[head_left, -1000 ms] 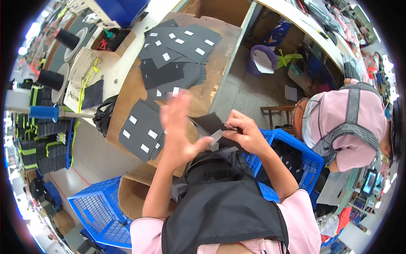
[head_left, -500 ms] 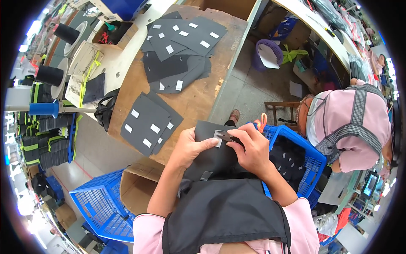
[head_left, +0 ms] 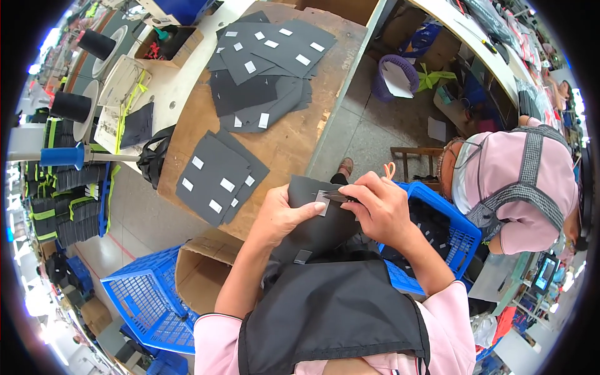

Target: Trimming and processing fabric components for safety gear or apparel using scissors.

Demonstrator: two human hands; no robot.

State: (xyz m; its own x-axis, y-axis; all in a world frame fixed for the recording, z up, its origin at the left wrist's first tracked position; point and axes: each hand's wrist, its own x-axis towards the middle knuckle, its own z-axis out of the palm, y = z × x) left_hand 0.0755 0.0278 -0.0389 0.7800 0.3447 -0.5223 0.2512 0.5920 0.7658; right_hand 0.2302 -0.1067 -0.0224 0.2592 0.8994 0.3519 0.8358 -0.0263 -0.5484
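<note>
My left hand grips the left edge of a black fabric panel, its thumb lying by a whitish rectangular patch near the top. A second patch shows at the panel's lower edge. In my right hand is a pair of thread snips, its dark blades pointing left over the upper patch. An orange loop rises above that hand. Whether the blades touch a thread is too small to tell.
More black panels with white patches lie on the wooden table. A blue crate holding black pieces stands at my right. At my left are another blue crate and a cardboard box. A person in pink sits at right.
My right hand has shifted slightly right and turned, so the snips' blades now show more plainly over the upper patch. My left hand keeps its hold on the panel.
</note>
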